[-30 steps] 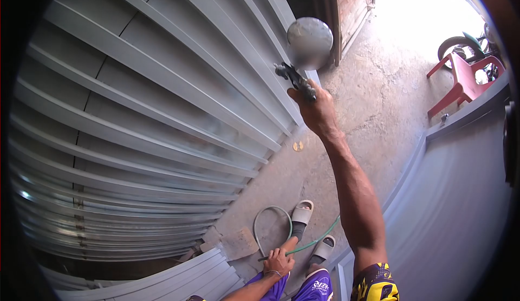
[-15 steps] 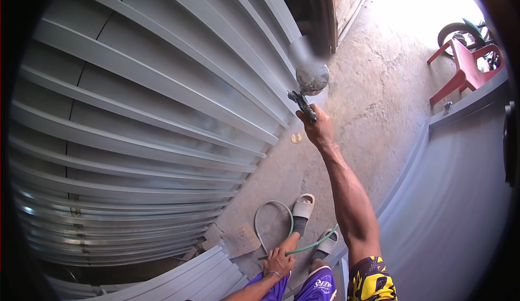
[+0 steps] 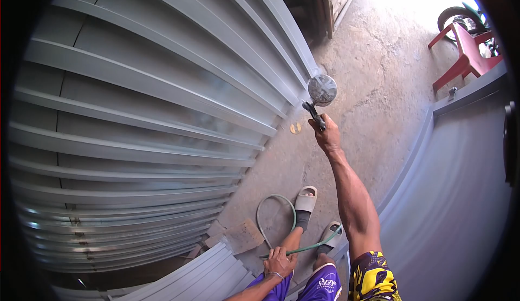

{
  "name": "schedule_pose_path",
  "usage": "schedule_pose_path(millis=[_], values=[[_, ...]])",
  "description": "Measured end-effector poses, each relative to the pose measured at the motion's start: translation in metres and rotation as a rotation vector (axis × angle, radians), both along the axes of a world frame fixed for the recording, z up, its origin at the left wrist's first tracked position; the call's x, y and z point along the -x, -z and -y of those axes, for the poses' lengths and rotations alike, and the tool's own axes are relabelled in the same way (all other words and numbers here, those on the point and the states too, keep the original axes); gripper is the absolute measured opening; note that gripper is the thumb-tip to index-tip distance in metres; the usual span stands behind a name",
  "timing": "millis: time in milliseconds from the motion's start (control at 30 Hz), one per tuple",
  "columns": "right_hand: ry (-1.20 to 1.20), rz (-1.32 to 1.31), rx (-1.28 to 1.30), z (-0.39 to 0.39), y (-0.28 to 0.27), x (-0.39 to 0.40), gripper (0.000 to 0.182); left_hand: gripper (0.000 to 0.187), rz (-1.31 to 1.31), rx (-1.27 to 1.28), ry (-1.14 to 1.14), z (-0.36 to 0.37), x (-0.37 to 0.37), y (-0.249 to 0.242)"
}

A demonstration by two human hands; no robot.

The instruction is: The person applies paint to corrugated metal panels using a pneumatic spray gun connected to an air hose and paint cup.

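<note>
Near the upper middle, my right hand [image 3: 327, 134] is wrapped round a black spray gun [image 3: 314, 115] with a round, paint-smeared cup [image 3: 322, 90] on it. The gun is beside the lower edge of a large grey slatted metal panel [image 3: 162, 92]. My left hand [image 3: 279, 260] rests at my knee, its fingers closed on a green hose [image 3: 317, 244] that loops over the floor beside my sandalled feet.
A grey panel with a raised frame [image 3: 455, 176] stands on the right. Behind it are a red plastic chair [image 3: 470, 54] and a wheel [image 3: 460, 22]. A block [image 3: 244, 236] and grey metal strips [image 3: 195, 276] lie at lower left. A yellow disc [image 3: 295, 128] is on the concrete floor.
My right hand and the spray gun have moved slightly right and down along the slatted panel. The pale spray haze above the cup is gone. My left hand stays at the knee.
</note>
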State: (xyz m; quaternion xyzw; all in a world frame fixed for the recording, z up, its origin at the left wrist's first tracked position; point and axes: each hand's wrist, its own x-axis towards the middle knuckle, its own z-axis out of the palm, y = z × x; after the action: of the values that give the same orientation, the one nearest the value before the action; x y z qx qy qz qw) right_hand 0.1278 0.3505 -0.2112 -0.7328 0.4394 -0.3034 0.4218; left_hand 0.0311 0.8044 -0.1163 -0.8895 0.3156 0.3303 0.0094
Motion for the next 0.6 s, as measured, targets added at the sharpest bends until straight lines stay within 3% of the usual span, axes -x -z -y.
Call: schedule_pose_path(millis=[367,600], values=[[0.013,-0.037,-0.036,-0.007,0.048,0.036,0.037,0.033,-0.057,0.020,-0.035,0.007,-0.006,-0.010],[-0.023,-0.147,-0.180,-0.011,0.047,0.028,0.038,0.031,-0.039,0.025,-0.029,0.010,-0.005,-0.011]])
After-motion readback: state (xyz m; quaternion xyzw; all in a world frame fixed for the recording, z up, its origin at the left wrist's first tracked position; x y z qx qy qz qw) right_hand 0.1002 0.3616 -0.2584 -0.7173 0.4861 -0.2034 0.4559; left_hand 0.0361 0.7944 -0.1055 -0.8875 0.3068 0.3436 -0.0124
